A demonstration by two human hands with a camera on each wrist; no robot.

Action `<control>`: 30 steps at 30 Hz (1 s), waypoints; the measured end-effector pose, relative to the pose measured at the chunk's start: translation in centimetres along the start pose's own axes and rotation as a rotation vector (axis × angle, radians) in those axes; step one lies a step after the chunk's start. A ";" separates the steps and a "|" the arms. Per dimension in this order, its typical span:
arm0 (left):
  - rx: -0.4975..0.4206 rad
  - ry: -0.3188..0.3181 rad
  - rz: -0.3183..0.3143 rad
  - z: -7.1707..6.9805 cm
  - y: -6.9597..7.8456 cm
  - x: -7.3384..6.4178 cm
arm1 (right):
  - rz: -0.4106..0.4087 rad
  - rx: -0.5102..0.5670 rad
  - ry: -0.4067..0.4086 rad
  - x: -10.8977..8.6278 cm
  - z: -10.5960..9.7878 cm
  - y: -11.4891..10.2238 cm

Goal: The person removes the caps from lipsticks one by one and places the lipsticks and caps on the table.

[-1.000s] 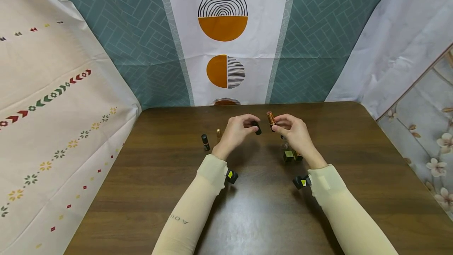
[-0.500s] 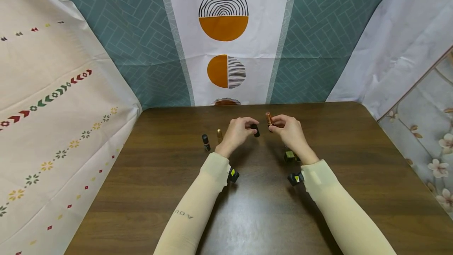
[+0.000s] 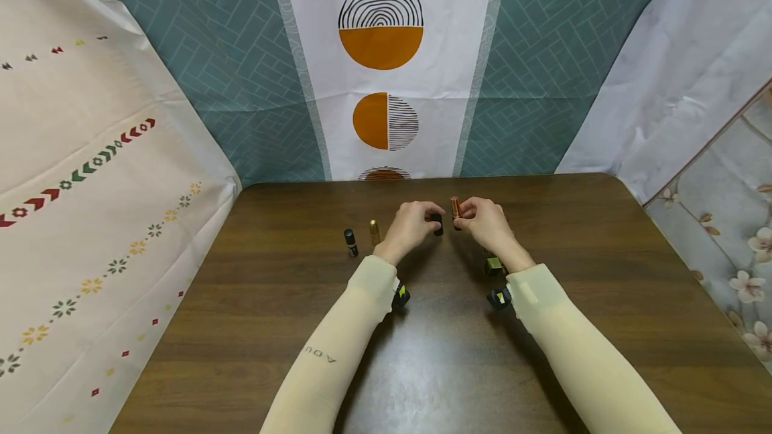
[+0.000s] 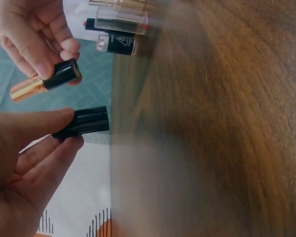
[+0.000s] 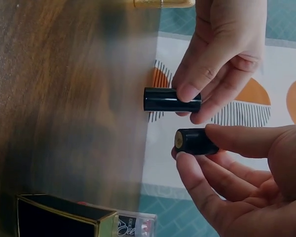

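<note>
Between thumb and fingertips, my left hand [image 3: 410, 228] pinches a black lipstick cap [image 4: 91, 122] above the table. My right hand [image 3: 487, 225] grips an uncapped lipstick [image 3: 456, 209] by its black base [image 5: 196, 141]; the coppery gold inner tube [image 4: 28, 90] points upward. Cap and lipstick stand side by side, a small gap apart, both roughly upright. In the right wrist view my fingers hide the gold part.
Left of my hands stand a black tube [image 3: 350, 242] and a gold lipstick tube [image 3: 374, 230]. Below my right wrist sits a dark box with gold edges [image 5: 64, 215], and a small black-labelled tube [image 4: 121, 44] is near it. The wooden table [image 3: 289, 327] ends at a curtain.
My right hand has moved left and slightly down with the lipstick, closer to the cap. The left hand has lowered a little and shifted slightly right. Both keep their hold.
</note>
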State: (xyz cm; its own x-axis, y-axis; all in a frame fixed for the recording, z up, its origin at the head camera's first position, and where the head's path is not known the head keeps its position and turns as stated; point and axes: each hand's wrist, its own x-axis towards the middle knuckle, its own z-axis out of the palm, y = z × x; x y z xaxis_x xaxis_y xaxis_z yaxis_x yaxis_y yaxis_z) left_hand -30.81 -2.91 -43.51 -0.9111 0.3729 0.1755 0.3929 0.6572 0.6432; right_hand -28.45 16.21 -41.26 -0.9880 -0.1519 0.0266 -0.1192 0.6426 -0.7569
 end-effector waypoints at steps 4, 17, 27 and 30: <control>-0.007 -0.008 -0.007 0.1 0.0 0.1 | 0.023 -0.015 -0.005 0.2 0.2 -0.2; 0.012 0.002 -0.025 0.6 0.0 0.5 | 0.078 -0.214 -0.042 1.6 0.7 -0.5; 0.063 -0.016 -0.023 1.4 -0.2 0.7 | 0.076 -0.268 -0.118 2.3 1.3 0.2; 0.072 -0.018 -0.022 1.5 -0.3 0.7 | 0.064 -0.282 -0.129 2.5 1.4 0.4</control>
State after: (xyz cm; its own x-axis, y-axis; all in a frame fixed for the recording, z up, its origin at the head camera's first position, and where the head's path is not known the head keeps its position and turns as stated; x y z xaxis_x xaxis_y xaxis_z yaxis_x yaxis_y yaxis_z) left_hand -31.33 -1.82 -44.70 -0.9175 0.3690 0.1485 0.3814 0.7102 0.5917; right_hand -30.84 14.97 -42.41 -0.9760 -0.1866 -0.1120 -0.0972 0.8342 -0.5428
